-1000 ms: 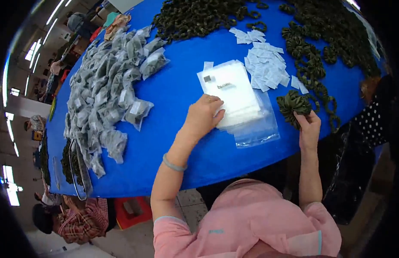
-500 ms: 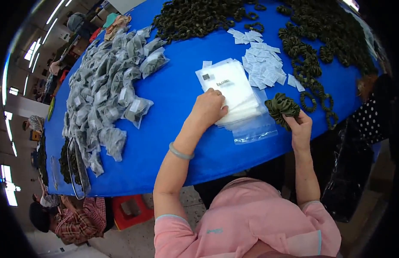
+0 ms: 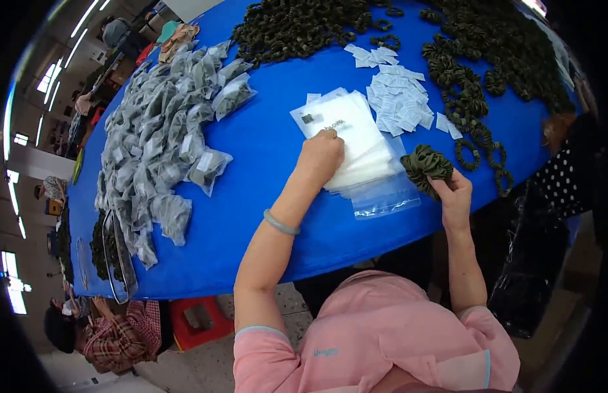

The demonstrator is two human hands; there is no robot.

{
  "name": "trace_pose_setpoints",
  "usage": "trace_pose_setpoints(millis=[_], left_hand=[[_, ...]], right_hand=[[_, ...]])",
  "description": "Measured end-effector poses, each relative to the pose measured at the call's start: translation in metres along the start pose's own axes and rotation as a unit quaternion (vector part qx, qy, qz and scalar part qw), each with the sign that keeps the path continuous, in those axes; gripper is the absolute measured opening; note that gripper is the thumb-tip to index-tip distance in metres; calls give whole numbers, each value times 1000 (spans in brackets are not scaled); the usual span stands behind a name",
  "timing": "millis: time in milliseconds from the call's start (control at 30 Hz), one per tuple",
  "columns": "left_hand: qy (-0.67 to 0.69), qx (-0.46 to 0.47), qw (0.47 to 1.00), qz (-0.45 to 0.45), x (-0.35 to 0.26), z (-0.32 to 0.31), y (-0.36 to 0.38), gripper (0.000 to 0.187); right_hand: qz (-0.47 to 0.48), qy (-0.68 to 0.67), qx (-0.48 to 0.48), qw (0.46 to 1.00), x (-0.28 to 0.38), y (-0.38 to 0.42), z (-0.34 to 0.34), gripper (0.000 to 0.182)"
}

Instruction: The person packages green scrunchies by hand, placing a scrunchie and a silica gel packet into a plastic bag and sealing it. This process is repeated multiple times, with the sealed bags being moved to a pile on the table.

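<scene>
Desk: What do the hands have?

Operator: On my remote feed, the right hand [image 3: 456, 193] grips a ruffled, dark green fabric bunch [image 3: 426, 164], thumb and fingers closed on its lower edge. It is held at the near side of the broad blue table [image 3: 264, 170], right of a stack of white, translucent plastic bags [image 3: 359, 141].

Desk: And the left?

Operator: The left hand [image 3: 321, 157] rests on that stack, fingers curled inward near the printing. I cannot tell whether they pinch the top bag. A pale, smooth bangle [image 3: 281, 223] circles the forearm.

Desk: Any lettering I can run?

Operator: A dark word crosses the top bag beside the fingertips, too blurred for me to spell. A small dark square [image 3: 308, 118] marks its upper left corner. White paper slips [image 3: 399, 98], heaped beyond the stack, carry fine print I cannot read. Small blue-green lettering sits on the wearer's pink shirt [image 3: 382, 321], also illegible to me.

Desk: Farther out?

Operator: Clear plastic packets with dark green contents [image 3: 166, 131] mound at left, some showing pale labels. Loose dark green fabric rings [image 3: 297, 29] pile at the far side. At lower left, a person in a plaid shirt [image 3: 123, 340] sits near a red plastic stool [image 3: 196, 324].
</scene>
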State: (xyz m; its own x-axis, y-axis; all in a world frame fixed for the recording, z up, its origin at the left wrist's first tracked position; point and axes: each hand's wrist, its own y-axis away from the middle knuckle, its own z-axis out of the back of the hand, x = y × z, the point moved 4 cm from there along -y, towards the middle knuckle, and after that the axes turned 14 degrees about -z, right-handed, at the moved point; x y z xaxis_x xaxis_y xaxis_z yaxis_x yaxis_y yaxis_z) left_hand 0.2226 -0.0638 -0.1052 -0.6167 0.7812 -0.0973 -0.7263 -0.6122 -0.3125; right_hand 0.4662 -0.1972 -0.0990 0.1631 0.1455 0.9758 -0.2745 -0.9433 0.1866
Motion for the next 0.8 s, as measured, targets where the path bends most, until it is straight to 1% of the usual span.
trace_pose_setpoints(millis=[133, 167, 267, 367, 433, 467, 500, 600, 633, 700, 767, 800], left_hand=[[-34, -21, 999, 11, 1, -4, -4, 10], [-28, -34, 998, 39, 0, 1, -2, 10], [-12, -76, 989, 123, -10, 25, 4, 10], [-16, -74, 989, 128, -46, 57, 22, 9], [-21, -71, 988, 138, -68, 70, 42, 8], [-21, -69, 987, 145, -74, 70, 54, 8], [11, -61, 984, 167, -78, 70, 64, 8], [109, -44, 967, 227, -84, 68, 88, 7], [109, -45, 966, 232, -83, 67, 93, 7], [203, -96, 927, 300, -70, 58, 112, 6], [296, -144, 872, 362, -63, 48, 128, 5], [296, -145, 871, 364, -63, 47, 130, 5]], right_hand=[[-2, 1, -1, 1000, 2, 0, -2, 22], [4, 1, -1, 1000, 3, -1, -2, 22], [24, 6, 2, 1000, 9, -1, -6, 23], [38, 4, 4, 999, 14, 7, -28, 28], [109, 7, 73, 991, 18, 17, -56, 36], [137, 52, 102, 984, 15, 23, -69, 39], [166, 96, 132, 972, 10, 27, -81, 43], [172, 135, 143, 965, -7, 39, -100, 39], [171, 136, 148, 965, -15, 41, -102, 39], [302, 266, 158, 902, -25, 53, -108, 35], [421, 386, 161, 805, -34, 65, -115, 30], [421, 387, 163, 804, -34, 67, -116, 30]])
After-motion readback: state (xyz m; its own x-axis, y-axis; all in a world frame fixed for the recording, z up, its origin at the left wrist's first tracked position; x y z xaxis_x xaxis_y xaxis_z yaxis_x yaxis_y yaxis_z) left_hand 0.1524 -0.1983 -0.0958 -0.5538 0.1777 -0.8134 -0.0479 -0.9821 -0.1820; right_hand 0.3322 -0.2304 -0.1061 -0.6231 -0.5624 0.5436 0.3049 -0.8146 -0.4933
